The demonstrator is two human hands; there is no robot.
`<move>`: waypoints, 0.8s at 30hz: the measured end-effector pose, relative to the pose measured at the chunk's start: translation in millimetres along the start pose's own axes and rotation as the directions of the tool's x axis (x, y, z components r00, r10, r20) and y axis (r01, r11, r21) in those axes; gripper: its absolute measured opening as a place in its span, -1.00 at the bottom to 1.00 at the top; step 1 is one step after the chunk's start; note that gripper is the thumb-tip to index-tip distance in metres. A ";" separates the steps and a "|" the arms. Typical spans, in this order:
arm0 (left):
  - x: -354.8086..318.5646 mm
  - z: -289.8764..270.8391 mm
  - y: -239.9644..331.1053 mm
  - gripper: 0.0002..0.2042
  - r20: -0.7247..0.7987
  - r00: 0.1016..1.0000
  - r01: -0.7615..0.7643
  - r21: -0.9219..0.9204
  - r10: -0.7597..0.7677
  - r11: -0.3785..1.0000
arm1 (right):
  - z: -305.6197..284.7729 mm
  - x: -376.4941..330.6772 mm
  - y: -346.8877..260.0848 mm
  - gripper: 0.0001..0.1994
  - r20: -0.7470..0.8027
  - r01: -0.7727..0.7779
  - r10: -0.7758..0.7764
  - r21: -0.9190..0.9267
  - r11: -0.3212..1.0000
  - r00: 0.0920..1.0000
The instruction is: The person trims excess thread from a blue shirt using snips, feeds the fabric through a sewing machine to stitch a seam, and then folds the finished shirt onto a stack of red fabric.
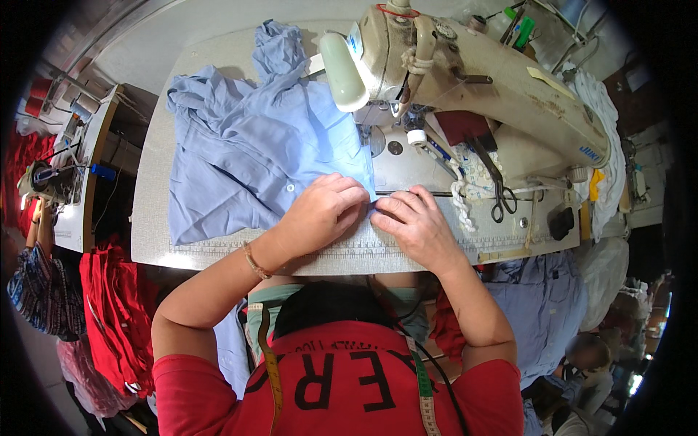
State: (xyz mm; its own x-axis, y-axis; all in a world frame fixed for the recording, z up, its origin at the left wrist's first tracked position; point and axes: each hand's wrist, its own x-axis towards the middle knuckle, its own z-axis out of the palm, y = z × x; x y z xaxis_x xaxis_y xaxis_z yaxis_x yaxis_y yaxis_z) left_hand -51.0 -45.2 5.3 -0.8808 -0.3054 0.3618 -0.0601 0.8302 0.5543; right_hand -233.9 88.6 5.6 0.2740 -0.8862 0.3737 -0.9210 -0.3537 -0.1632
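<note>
left hand [325,211] | grip pinching blue shirt [254,145] edge | right hand [414,221] | same edge pinched, shirt spreads leftward

Pale grey tabletop [156,218] with a printed ruler along its near edge. Bearing a crumpled light-blue shirt [247,145] toward the left edge, a cream sewing machine [465,80] right of centre, black-handled scissors [498,192] beside it.

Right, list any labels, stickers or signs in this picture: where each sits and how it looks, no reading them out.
Badge: sewing machine's head end, small blue-and-white rectangle.
Sticker: top of the machine's arm, pale yellow strip, slanted.
Lettering: machine's right end, blue on cream.
Shirt print: person's red shirt, large black letters.
</note>
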 end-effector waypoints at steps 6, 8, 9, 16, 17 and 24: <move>1.6 2.8 -5.9 -0.81 0.033 0.988 -0.153 0.014 0.152 0.988 | 0.8 -2.2 1.8 -0.78 0.005 -0.004 0.004 0.004 1.000 1.000; 1.4 0.8 -7.9 -0.82 0.054 0.989 -0.136 0.016 0.135 0.991 | 0.1 -2.2 2.6 -0.81 0.022 0.004 -0.004 0.001 1.000 1.000; 1.2 0.2 -8.9 -0.82 0.053 0.990 -0.130 -0.007 0.130 0.992 | -0.4 -1.9 2.5 -0.81 0.022 0.001 -0.001 0.007 1.000 1.000; 3.9 -4.0 -14.8 -0.77 0.109 0.983 -0.147 -0.038 0.150 0.988 | -0.1 -2.5 2.4 -0.80 0.021 -0.017 0.016 0.015 1.000 1.000; 4.0 -4.6 -15.4 -0.76 0.115 0.981 -0.155 -0.030 0.157 0.987 | 0.1 -2.7 2.3 -0.80 0.019 -0.017 0.017 0.015 1.000 1.000; 5.8 -7.7 -17.4 -0.73 0.142 0.962 -0.239 0.019 0.234 0.971 | -1.6 -1.5 1.8 -0.79 0.022 -0.025 0.024 0.024 0.999 0.999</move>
State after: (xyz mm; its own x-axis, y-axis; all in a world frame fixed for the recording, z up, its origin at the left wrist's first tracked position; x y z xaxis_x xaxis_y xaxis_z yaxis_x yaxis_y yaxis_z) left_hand -51.4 -65.0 3.5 -0.9278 -0.0333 0.3716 0.1432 0.8880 0.4370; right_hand -236.4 89.8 6.2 0.2575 -0.9008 0.3498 -0.9206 -0.3387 -0.1944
